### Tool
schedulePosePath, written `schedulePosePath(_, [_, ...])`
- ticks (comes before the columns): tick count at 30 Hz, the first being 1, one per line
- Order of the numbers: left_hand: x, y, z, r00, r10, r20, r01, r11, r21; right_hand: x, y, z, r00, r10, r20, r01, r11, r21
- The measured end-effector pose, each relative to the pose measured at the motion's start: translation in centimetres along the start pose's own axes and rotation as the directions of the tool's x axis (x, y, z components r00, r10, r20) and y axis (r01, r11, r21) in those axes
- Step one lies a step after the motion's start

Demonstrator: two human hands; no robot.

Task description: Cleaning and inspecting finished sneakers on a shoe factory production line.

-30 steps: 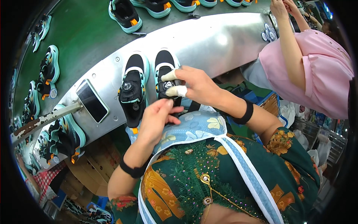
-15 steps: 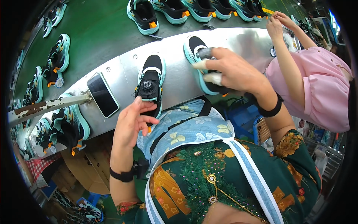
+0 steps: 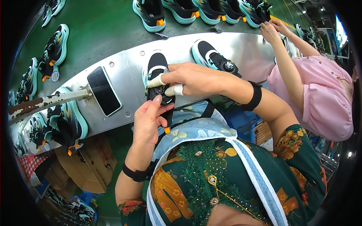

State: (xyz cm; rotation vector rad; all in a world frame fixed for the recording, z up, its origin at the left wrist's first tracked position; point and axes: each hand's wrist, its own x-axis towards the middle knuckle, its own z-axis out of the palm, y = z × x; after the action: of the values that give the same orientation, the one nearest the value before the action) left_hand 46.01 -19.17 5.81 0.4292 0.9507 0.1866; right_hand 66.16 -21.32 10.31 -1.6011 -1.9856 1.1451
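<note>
A black sneaker (image 3: pixel 157 60) with a teal sole and an orange heel tab lies on the metal ledge in front of me, toe pointing away. My left hand (image 3: pixel 148 122) pinches the shoe near its tongue and collar, thumb and fingertips pressed together. From the right, my right hand (image 3: pixel 196 80) reaches over the same shoe. Its white-wrapped fingertips grip around the round dial on the shoe's top, which they partly cover. To the right, apart from both hands, a second sneaker (image 3: pixel 208 54) rests on the ledge, its round dial (image 3: pixel 228 66) in sight.
A phone (image 3: pixel 104 91) lies on the ledge left of the shoe, beside a worn metal bar (image 3: pixel 49 104). Several sneakers (image 3: pixel 181 11) line the green surface beyond. More shoes (image 3: pixel 68 120) stand at left. A co-worker in pink (image 3: pixel 292 86) works at right. Cardboard boxes (image 3: pixel 88 165) sit below.
My right hand has left the right-hand sneaker and moved left onto the nearer one. My left hand has shifted right and closed on that shoe. The view has turned slightly.
</note>
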Motion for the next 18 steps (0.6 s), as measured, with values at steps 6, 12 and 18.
schedulePosePath(6, [-0.5, -1.1, 0.5, 0.977, 0.211, -0.041, -0.203, 0.968, 0.149, -0.2, 0.3, 1.3, 0.998, -0.018, -0.052, 0.015, 0.998, -0.057])
schedulePosePath(12, [-0.6, -0.8, 0.2, 0.988, 0.153, 0.025, -0.155, 0.977, 0.147, -0.8, -0.2, 4.0, 0.911, 0.007, -0.413, -0.114, 0.966, -0.234])
schedulePosePath(18, [-1.0, -0.7, 0.9, 0.993, 0.118, -0.005, -0.115, 0.977, 0.182, -0.9, -1.0, 1.8, 0.992, 0.05, -0.118, -0.072, 0.98, -0.185])
